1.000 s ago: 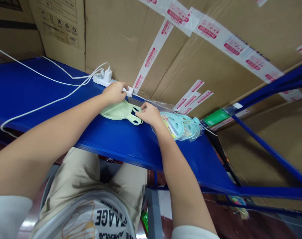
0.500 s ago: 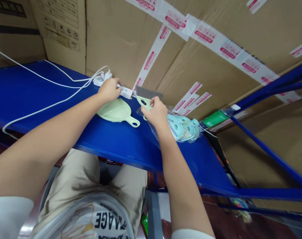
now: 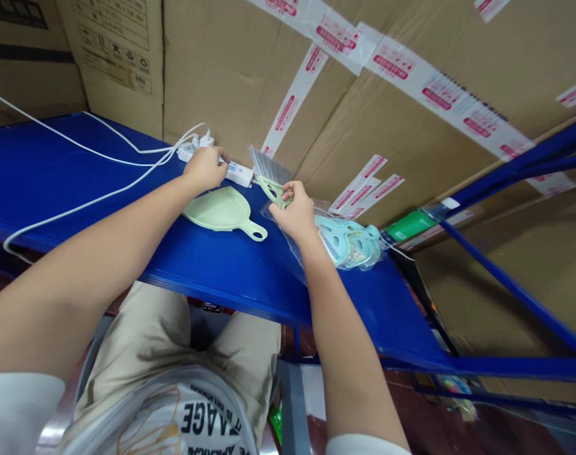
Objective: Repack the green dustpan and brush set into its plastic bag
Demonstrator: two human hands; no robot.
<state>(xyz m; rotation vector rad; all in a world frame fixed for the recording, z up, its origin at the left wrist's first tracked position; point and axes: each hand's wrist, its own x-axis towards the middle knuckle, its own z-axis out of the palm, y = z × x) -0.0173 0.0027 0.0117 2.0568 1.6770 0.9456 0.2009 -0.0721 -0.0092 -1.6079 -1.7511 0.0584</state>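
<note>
Head view showed us our right hand [image 3: 293, 207] pinching the green brush [image 3: 270, 170], already apart from the green dustpan [image 3: 222, 210] lying left on the bench [image 3: 250, 272], our left hand [image 3: 206, 169] half-curled, its hold unclear, and blue sets [image 3: 348, 239] bagged at right.

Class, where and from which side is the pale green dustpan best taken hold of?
Probably by its handle, from the right: the dustpan is wide elsewhere, but this narrow, loop-ended part points right, slightly toward the near edge of the blue table.
</note>
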